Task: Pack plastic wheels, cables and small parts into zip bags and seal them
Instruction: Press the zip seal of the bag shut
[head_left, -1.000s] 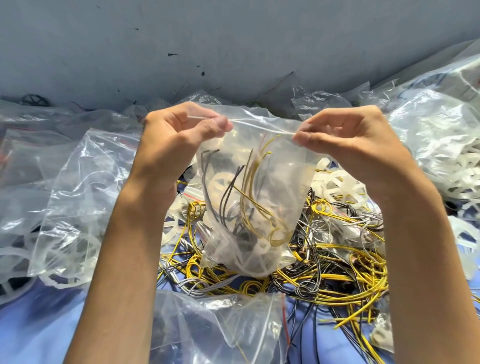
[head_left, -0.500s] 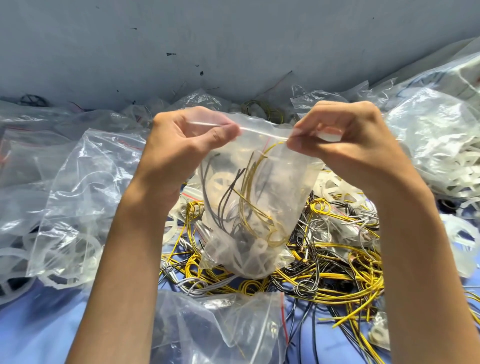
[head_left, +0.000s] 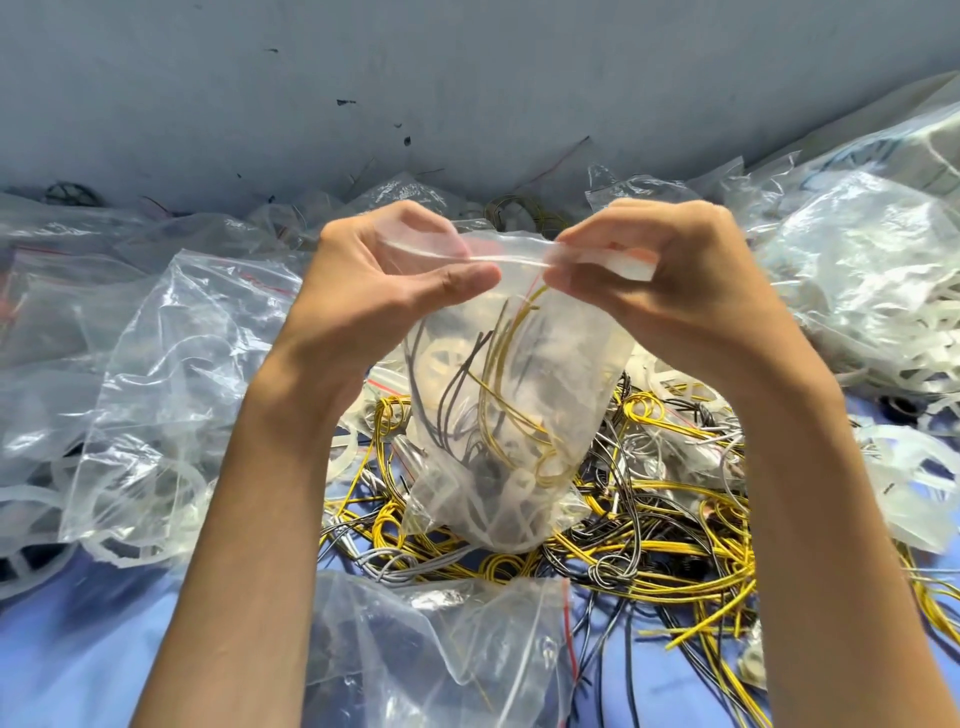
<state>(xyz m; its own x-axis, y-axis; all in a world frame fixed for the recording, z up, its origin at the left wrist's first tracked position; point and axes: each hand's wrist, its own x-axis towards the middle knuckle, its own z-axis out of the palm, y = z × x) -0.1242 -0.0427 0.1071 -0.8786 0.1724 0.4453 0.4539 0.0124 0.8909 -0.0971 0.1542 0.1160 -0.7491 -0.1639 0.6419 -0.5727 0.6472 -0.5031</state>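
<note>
The bag (head_left: 511, 415) is held up over the cable pile (head_left: 649, 525), wheel and cables inside; its zip strip (head_left: 511, 258) is pinched shut between thumb and fingers of the left hand (head_left: 387, 291) and of the right hand (head_left: 670, 291), nearly meeting at the middle. Sealing appears under way; the strip should be pressed firmly along its whole length, the two tracks kept aligned; a yellow cable end (head_left: 535, 296) just below the strip should be kept clear.
</note>
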